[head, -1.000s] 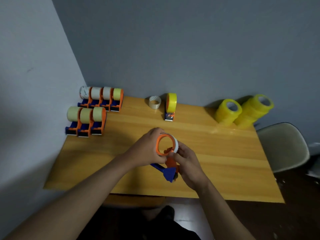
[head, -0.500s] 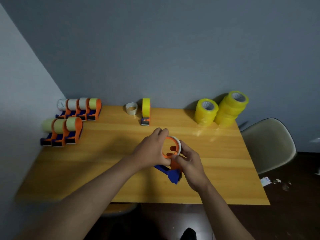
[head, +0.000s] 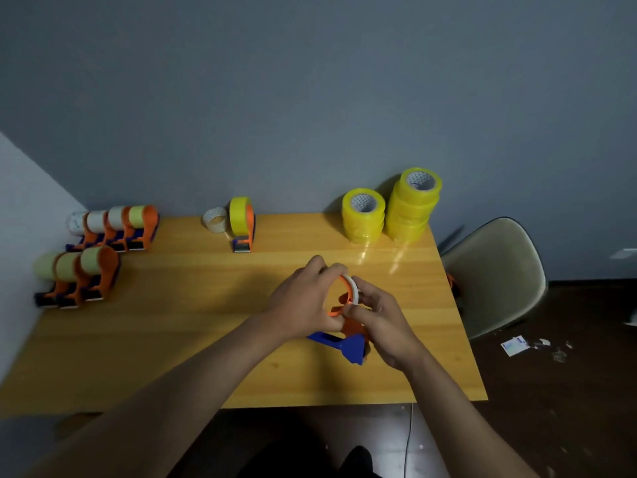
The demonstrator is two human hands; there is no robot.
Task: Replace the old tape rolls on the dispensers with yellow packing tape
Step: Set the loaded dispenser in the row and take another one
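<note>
Over the middle of the wooden table I hold an orange and blue tape dispenser. My left hand grips its orange wheel from the left. My right hand pinches the thin white old roll at the wheel's right side. Two stacks of yellow packing tape stand at the back right. One dispenser with a yellow roll stands at the back centre, with a loose, nearly empty roll beside it.
Two rows of orange dispensers with pale rolls stand along the left wall. A beige chair sits past the table's right edge. Scraps of paper lie on the dark floor.
The view has swung right and up, so everything sits further left in frame. The wheel now faces more edge-on, and my right fingers have shifted up onto the white roll.
</note>
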